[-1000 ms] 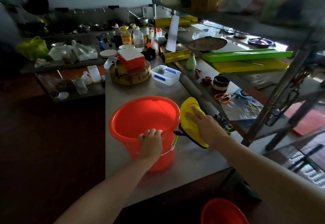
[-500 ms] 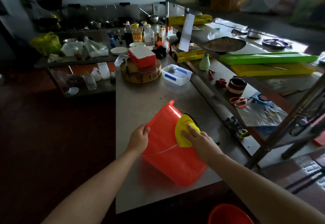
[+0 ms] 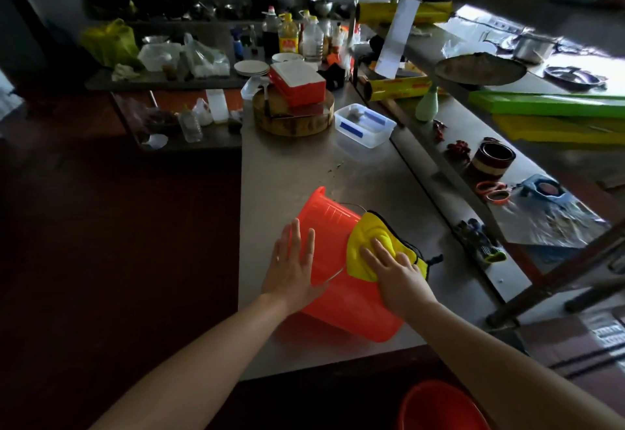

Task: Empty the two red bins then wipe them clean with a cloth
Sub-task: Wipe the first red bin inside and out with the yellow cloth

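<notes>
The second red bin (image 3: 436, 406) is cut off by the bottom edge; the cloth (image 3: 365, 243) is partly covered by the right hand (image 3: 399, 277).

Your one camera rides on your head and looks forward and down, wide-angle, along the steel table (image 3: 287, 172). It sits close. Your left hand (image 3: 291, 267) and right hand (image 3: 395, 277) reach in from 6 o'clock. The tipped red bin (image 3: 338, 301) lies just below centre, a second red bin (image 3: 439, 406) clips the edge at 5 o'clock, and shelving (image 3: 449, 132) runs off toward 2 o'clock.
</notes>
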The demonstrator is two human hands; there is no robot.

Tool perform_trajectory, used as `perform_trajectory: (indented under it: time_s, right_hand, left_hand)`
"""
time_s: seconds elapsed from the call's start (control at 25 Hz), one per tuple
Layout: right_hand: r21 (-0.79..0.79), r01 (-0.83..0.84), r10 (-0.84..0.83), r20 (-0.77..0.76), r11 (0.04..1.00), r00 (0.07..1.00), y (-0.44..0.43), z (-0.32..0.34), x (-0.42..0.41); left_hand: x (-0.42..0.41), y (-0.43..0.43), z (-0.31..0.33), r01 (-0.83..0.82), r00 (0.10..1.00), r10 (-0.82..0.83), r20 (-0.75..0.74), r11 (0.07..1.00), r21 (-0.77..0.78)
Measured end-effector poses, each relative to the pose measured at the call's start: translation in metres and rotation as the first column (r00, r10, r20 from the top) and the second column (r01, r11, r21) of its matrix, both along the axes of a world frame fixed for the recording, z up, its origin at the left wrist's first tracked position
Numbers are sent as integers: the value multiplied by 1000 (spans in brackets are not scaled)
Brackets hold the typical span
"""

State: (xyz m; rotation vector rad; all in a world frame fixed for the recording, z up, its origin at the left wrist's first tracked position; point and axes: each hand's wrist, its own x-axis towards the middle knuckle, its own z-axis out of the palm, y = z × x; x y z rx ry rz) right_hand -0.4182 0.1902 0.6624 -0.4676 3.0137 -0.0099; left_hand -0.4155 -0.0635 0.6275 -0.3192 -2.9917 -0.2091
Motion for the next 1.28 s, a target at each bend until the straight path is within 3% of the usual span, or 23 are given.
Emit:
perform_trajectory:
  time_s: [0.24, 0.36, 0.44, 0.52, 0.68, 0.76, 1.04, 1.28]
  right_hand:
    - [33, 73, -74, 18, 997, 997, 6, 2, -7]
    - [74, 79, -82, 45, 994, 996, -1, 5, -9]
    - [89, 91, -96, 49, 992, 994, -6, 9, -12]
    - [98, 92, -97, 43, 991, 994, -9, 13, -15]
    - [100, 83, -89, 61, 991, 994, -7, 13, -19]
    - [76, 79, -84, 71, 994, 994, -8, 12, -20]
    - [-66, 8, -6, 40, 998, 999, -51, 10, -24]
    - [-138, 4, -16, -83, 990, 996, -122, -2, -42]
  left_hand:
    - [-17, -18, 19, 14, 993, 7, -122, 985, 173]
    - [-22, -36, 31, -43, 975, 44, -219, 999, 6]
    - [-21, -32, 31, 33, 958, -71, -277, 990, -139]
    - [-17, -18, 24, 58, 970, -97, -221, 982, -178]
    - [-31, 0, 20, -169, 984, 161, -81, 980, -104]
    - [-42, -2, 23, -177, 983, 172, -61, 980, -86]
    - [-89, -43, 42, -24, 997, 5, 79, 969, 245]
    - [-128, -91, 39, 221, 961, -265, 72, 902, 370]
